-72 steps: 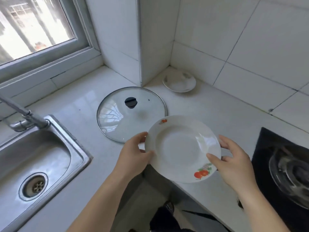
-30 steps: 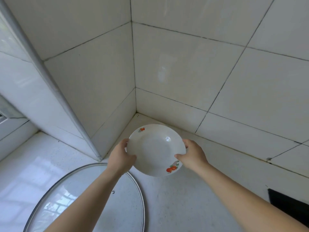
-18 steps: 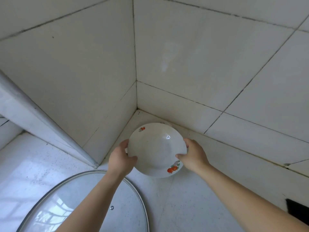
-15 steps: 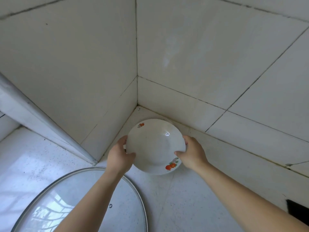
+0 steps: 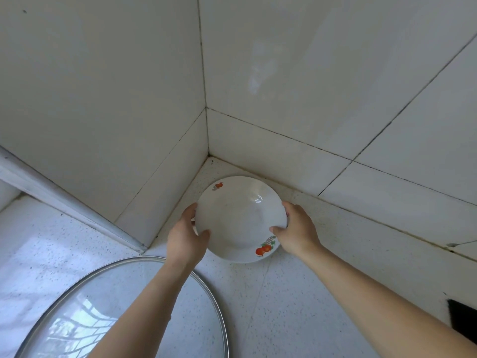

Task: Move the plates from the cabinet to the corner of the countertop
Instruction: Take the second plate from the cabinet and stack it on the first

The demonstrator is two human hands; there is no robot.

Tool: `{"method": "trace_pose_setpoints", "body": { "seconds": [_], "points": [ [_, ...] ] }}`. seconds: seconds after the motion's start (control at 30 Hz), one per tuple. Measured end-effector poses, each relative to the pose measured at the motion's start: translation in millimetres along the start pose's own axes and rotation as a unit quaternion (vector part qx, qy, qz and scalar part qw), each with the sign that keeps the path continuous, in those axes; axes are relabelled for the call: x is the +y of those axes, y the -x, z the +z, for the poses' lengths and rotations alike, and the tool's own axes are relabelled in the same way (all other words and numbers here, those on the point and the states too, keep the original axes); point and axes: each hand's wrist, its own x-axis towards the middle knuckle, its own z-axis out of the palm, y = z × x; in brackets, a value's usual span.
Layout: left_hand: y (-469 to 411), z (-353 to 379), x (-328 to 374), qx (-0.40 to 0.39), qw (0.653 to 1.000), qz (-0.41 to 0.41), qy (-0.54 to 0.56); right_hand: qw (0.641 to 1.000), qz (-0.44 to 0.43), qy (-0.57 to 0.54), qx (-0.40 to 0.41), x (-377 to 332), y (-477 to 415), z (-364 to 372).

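A white plate with orange fruit prints on its rim sits low in the tiled corner of the speckled countertop. My left hand grips its left rim, thumb over the edge. My right hand grips its right rim. The plate that lay in this corner earlier is hidden beneath the held one; I cannot tell whether the two touch.
A large glass pot lid with a metal rim lies flat at the lower left, under my left forearm. White tiled walls close the corner on two sides. A black cooktop edge shows at the far right.
Both hands carried the plate from the counter's front edge to the far corner and lowered it there. The camera moved in close over the corner.
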Motion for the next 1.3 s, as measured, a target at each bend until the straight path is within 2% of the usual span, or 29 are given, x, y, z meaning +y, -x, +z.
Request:
{"method": "trace_pose_setpoints", "body": {
  "seconds": [0.33, 0.43, 0.63, 0.83, 1.17, 1.3],
  "points": [
    [0, 10, -6, 0.017, 0.999, 0.038, -0.017, 1.000, -0.003, -0.003, 0.002, 4, -1, 0],
    [-5, 14, -8, 0.007, 0.998, 0.041, -0.042, 0.999, 0.004, -0.036, 0.002, 6, -2, 3],
    [-11, 16, -9, 0.000, 0.999, 0.026, -0.018, 0.991, 0.037, -0.131, 0.012, 4, -6, 6],
    [-17, 16, -7, -0.005, 1.000, 0.011, -0.005, 0.990, 0.046, -0.135, 0.023, 1, -9, 6],
    [-3, 4, 4, -0.032, 0.988, 0.056, -0.143, 0.997, 0.024, -0.069, 0.000, -16, 33, -19],
    [26, -3, 19, -0.027, 0.984, 0.095, -0.147, 0.997, 0.024, -0.075, 0.003, -24, 76, -32]
  ]
}}
